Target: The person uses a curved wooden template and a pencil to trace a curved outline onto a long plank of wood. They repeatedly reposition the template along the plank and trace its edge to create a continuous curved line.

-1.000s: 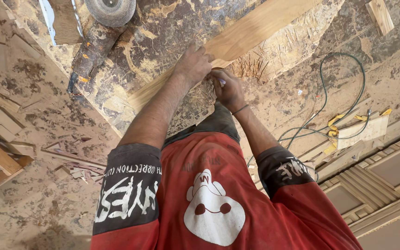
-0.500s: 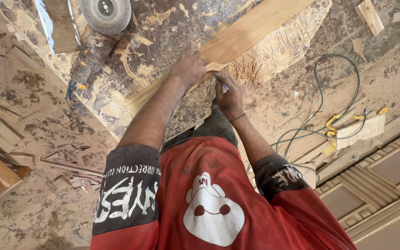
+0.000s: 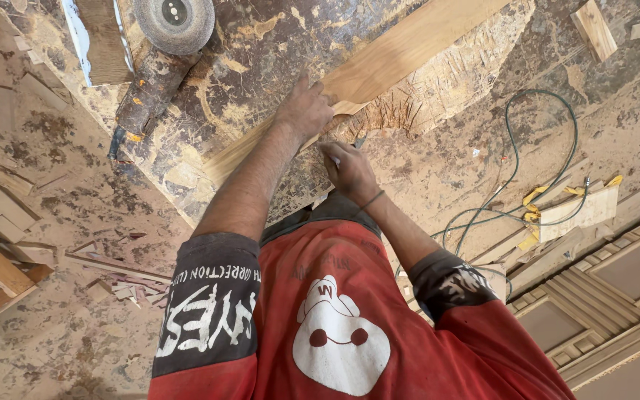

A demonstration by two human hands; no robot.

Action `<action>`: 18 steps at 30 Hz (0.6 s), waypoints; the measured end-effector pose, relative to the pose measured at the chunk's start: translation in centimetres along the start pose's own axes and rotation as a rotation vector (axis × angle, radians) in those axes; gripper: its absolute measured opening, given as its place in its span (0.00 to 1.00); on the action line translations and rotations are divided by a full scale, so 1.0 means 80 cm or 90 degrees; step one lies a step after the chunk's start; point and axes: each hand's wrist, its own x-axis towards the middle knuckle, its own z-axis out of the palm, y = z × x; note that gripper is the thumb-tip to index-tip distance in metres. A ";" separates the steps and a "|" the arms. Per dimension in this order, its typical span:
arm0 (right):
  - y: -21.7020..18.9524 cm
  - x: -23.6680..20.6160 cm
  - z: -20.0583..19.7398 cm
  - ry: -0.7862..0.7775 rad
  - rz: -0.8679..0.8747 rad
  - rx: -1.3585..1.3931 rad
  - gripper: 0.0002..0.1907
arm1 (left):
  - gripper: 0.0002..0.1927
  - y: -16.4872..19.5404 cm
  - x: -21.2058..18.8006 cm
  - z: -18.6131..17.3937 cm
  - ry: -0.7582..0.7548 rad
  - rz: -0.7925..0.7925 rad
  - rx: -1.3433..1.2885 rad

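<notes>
The broad, stained and glue-crusted surface (image 3: 261,44) stretches out beyond both hands. Across it lies the long pale plank (image 3: 409,52), running on a slant from beyond the right hand, under the left hand, and on toward the near left edge of the surface. Compared with the earlier views the plank has not shifted. An angle grinder (image 3: 172,30) rests idle with its disc up, well to the left of the left hand, and it too lies as before. A carved wooden panel (image 3: 631,274) sits on the floor far off to the right of the right hand, and a green cable (image 3: 550,111) loops over the dusty floor between that panel and the surface. The left hand (image 3: 305,111) is spread flat, palm down, pressing on the plank's near edge much where it was a second ago. What has changed is the right hand (image 3: 350,170): it has drawn back a little toward the body and now sits just below the plank's edge, beside a splintered, gouged patch (image 3: 409,111) of the surface. It is clenched around a small slim tool (image 3: 337,157) whose kind is too small to make out. Judging by this, the work along the plank's edge is creeping nearer, stroke by stroke, while the left hand keeps the wood pinned.
</notes>
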 end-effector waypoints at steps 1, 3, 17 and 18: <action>0.003 0.000 -0.006 -0.022 -0.004 0.016 0.12 | 0.07 -0.001 0.002 0.000 0.007 0.000 -0.004; 0.010 0.002 -0.013 0.016 0.020 0.029 0.09 | 0.06 -0.002 0.003 0.001 -0.031 0.014 0.024; 0.037 0.040 -0.015 0.070 0.003 0.054 0.08 | 0.03 -0.006 0.014 0.005 -0.017 -0.001 -0.017; 0.040 0.043 -0.019 0.085 -0.008 0.047 0.07 | 0.03 -0.006 0.015 0.005 -0.036 0.002 0.003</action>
